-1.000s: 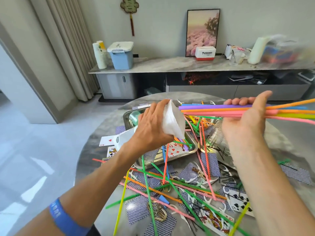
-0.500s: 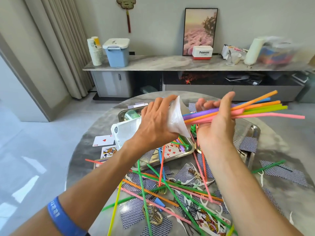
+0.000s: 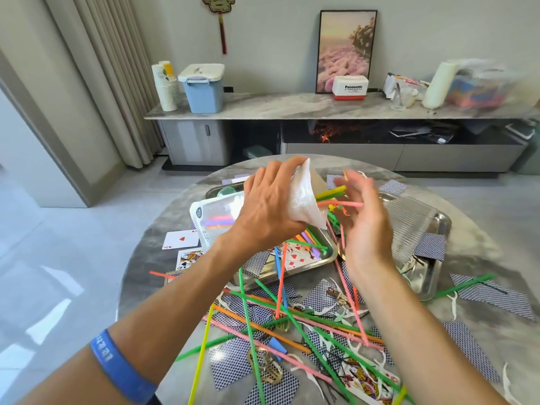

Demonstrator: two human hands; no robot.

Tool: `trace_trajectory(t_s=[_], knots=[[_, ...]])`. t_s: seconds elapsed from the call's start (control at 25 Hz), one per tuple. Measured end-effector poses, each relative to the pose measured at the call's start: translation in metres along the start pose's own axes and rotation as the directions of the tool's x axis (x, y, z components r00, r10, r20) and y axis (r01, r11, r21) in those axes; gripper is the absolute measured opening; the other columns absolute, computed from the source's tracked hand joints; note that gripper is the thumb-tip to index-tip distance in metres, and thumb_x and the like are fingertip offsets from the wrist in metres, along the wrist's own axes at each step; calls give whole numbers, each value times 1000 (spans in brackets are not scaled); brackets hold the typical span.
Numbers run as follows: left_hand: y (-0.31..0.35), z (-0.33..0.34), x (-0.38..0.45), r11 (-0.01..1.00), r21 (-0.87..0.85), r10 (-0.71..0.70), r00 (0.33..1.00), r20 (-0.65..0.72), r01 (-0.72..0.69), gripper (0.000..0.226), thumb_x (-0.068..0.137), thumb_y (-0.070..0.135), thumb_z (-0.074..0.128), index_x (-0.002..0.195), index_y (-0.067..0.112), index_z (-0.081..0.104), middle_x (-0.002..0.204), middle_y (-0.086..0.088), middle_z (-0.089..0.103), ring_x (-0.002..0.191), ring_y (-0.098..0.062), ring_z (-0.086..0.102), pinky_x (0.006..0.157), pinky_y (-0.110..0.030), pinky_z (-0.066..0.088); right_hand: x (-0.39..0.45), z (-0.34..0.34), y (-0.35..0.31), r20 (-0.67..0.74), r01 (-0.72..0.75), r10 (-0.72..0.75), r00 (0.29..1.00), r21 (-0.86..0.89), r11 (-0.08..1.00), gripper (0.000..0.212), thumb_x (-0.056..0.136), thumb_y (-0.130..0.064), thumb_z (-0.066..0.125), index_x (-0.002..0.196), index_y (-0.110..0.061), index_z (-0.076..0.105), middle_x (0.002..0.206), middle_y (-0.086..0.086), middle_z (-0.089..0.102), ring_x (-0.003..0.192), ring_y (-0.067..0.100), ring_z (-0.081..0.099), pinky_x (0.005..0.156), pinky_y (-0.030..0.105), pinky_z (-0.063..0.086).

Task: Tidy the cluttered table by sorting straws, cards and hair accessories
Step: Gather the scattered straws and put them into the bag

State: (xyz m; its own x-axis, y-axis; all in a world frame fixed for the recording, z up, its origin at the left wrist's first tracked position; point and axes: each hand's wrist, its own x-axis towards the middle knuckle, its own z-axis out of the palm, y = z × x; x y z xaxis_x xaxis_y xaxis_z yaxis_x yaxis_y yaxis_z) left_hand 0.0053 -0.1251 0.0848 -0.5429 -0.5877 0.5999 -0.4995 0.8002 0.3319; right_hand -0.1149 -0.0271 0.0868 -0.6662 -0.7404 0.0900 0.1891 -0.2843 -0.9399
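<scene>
My left hand (image 3: 268, 211) grips a clear plastic bag (image 3: 305, 197) above the round table (image 3: 146, 276). Coloured straws (image 3: 336, 197) lie inside the bag, their ends poking out of its mouth on the right. My right hand (image 3: 365, 226), blurred, is at that mouth with its fingers fairly straight against the straw ends. Many loose straws (image 3: 292, 317) criss-cross the near table over playing cards (image 3: 181, 239). A gold hair clip (image 3: 268, 369) lies among them, with thin black hairpins and white picks nearby.
A steel tray (image 3: 328, 255) under the bag holds cards and a few straws. A second steel tray (image 3: 420, 217) sits at the right with a card on its rim. Behind the table runs a marble sideboard (image 3: 292, 108) with a blue bin and cups.
The straw bundle held in my right hand has slid leftward into the bag. My right hand has moved to the bag's mouth and let go its grip. My left hand still holds the bag.
</scene>
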Motion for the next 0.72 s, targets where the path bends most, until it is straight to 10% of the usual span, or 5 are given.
trace_trajectory(t_s=[0.28, 0.44, 0.6, 0.72], knots=[[-7, 6, -5, 992, 117, 53, 999, -6, -52, 87, 61, 46, 77, 138, 22, 44, 114, 1, 51, 101, -22, 48, 92, -39, 37, -3, 6, 18, 261, 84, 0, 965, -311, 947, 54, 87, -62, 51, 138, -45, 47, 139, -14, 54, 125, 1, 53, 103, 28, 44], [-5, 11, -9, 943, 258, 192, 977, 88, -209, 91, 65, 37, 78, 147, 26, 40, 127, -5, 51, 115, -28, 49, 107, -49, 33, 4, 12, 20, 97, -83, 117, 988, -300, 950, 21, 82, -31, 72, 102, -27, 68, 98, 1, 75, 90, 22, 72, 82, 43, 59], [-21, 1, -8, 951, 310, -69, 960, 271, -19, 107, 71, 41, 78, 156, 31, 14, 155, -6, 27, 141, -27, 26, 118, -58, 15, 27, -5, 35, -241, -307, 280, 929, -85, 948, 6, 91, -15, 67, 86, -18, 65, 95, 9, 74, 80, 23, 72, 79, 44, 59], [-49, -21, -12, 951, 276, -222, 931, 291, 140, 76, 80, 37, 72, 147, 25, 37, 143, -4, 46, 130, -26, 43, 111, -51, 32, 39, -29, 50, -304, -401, 377, 875, -17, 916, 4, 94, -15, 64, 98, -15, 66, 103, 8, 72, 86, 23, 71, 84, 45, 58]])
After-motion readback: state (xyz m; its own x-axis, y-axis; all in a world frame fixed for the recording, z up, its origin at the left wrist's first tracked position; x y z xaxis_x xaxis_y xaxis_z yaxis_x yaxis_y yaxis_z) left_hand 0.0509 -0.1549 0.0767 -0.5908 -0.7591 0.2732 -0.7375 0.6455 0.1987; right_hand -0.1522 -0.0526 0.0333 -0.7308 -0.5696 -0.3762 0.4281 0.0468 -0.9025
